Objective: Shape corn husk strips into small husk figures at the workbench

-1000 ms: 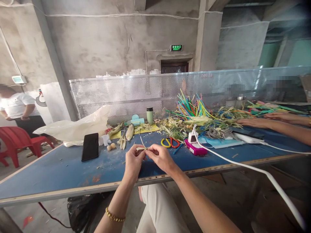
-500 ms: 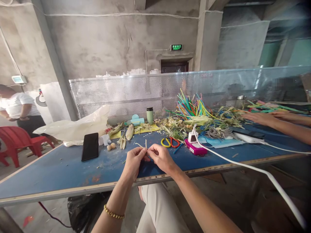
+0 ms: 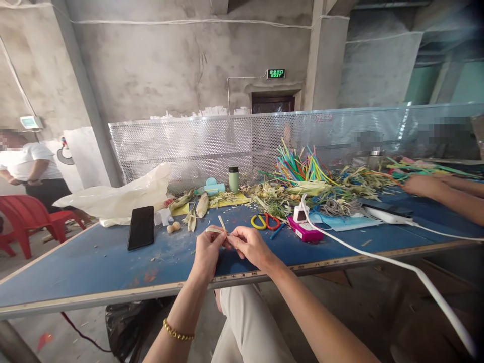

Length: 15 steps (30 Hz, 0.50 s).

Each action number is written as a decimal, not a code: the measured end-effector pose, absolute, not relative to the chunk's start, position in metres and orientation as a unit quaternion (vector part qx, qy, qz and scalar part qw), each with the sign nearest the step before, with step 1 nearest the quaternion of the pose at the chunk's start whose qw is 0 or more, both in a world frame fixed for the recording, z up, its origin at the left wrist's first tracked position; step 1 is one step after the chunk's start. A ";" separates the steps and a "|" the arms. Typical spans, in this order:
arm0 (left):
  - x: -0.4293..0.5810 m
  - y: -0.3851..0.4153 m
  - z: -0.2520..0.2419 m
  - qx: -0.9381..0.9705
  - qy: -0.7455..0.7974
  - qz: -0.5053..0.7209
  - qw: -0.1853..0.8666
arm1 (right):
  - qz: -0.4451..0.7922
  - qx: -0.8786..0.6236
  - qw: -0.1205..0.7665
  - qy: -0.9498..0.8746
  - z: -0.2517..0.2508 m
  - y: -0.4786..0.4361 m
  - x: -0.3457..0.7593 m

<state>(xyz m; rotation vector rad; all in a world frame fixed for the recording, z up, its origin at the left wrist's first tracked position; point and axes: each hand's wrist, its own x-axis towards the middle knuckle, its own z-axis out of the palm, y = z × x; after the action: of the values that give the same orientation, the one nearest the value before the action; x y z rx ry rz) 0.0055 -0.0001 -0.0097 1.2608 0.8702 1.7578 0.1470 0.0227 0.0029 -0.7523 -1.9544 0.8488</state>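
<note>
Close together above the near edge of the blue table [image 3: 98, 267], my two hands meet fingertip to fingertip. My left hand [image 3: 209, 248] is closed, pinching a thin pale strip [image 3: 221, 222] that looks like corn husk. Two ends of it stick out above the fingers, one upward and one to the left. My right hand [image 3: 252, 247] pinches the strip's lower part, which the fingers mostly hide. Just beyond are a yellow bent loop [image 3: 258, 222], a red loop [image 3: 271, 222] and a short blue stick [image 3: 278, 231]. Dried corn husks [image 3: 202, 205] lie farther back.
A black phone [image 3: 140, 228] and small wooden balls [image 3: 174, 227] lie left. Right are a magenta box [image 3: 305, 231], a white cable [image 3: 355, 245] and a blue mask [image 3: 346, 222]. Coloured stems [image 3: 300, 164] and a green bottle [image 3: 234, 180] stand behind. A co-worker's hands [image 3: 423, 185] work at right.
The upright strip end has tilted to the left, and the other end sits lower beside my left fingers. My hands stay nearly in place. The co-worker's hands have shifted right.
</note>
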 end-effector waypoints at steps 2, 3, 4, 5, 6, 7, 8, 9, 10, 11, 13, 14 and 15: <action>0.006 0.000 -0.010 0.507 0.354 0.695 0.367 | 0.356 -0.283 0.415 -0.788 0.002 0.024 0.147; 0.006 -0.001 -0.010 0.509 0.356 0.696 0.359 | 0.363 -0.274 0.411 -0.790 0.002 0.024 0.147; 0.005 -0.001 -0.010 0.508 0.356 0.698 0.357 | 0.370 -0.266 0.410 -0.790 0.002 0.024 0.147; 0.005 -0.001 -0.009 0.505 0.353 0.701 0.358 | 0.377 -0.260 0.410 -0.789 0.002 0.024 0.147; 0.005 -0.002 -0.008 0.501 0.349 0.703 0.366 | 0.383 -0.254 0.412 -0.787 0.002 0.024 0.146; 0.005 -0.002 -0.007 0.496 0.342 0.702 0.379 | 0.389 -0.249 0.415 -0.784 0.003 0.024 0.146; 0.004 -0.002 -0.007 0.491 0.335 0.699 0.398 | 0.391 -0.248 0.419 -0.781 0.004 0.023 0.145; 0.004 -0.002 -0.006 0.486 0.329 0.693 0.419 | 0.386 -0.254 0.431 -0.775 0.004 0.022 0.145; 0.003 -0.002 -0.005 0.480 0.324 0.686 0.440 | 0.370 -0.268 0.451 -0.767 0.005 0.022 0.145; 0.003 -0.002 -0.005 0.474 0.321 0.680 0.457 | 0.341 -0.286 0.480 -0.756 0.006 0.022 0.145; 0.002 -0.002 -0.005 0.458 0.317 0.679 0.478 | 0.244 -0.317 0.545 -0.737 0.007 0.022 0.145; 0.002 -0.002 -0.005 0.448 0.314 0.682 0.485 | 0.191 -0.321 0.567 -0.734 0.007 0.023 0.145; 0.002 -0.002 -0.005 0.438 0.311 0.686 0.491 | 0.149 -0.318 0.576 -0.738 0.007 0.024 0.145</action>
<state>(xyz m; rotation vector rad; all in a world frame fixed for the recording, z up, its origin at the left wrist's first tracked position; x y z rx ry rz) 0.0018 -0.0022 -0.0046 1.0640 0.7559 1.6657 0.1449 0.0239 0.0071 -0.7446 -1.7273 0.3489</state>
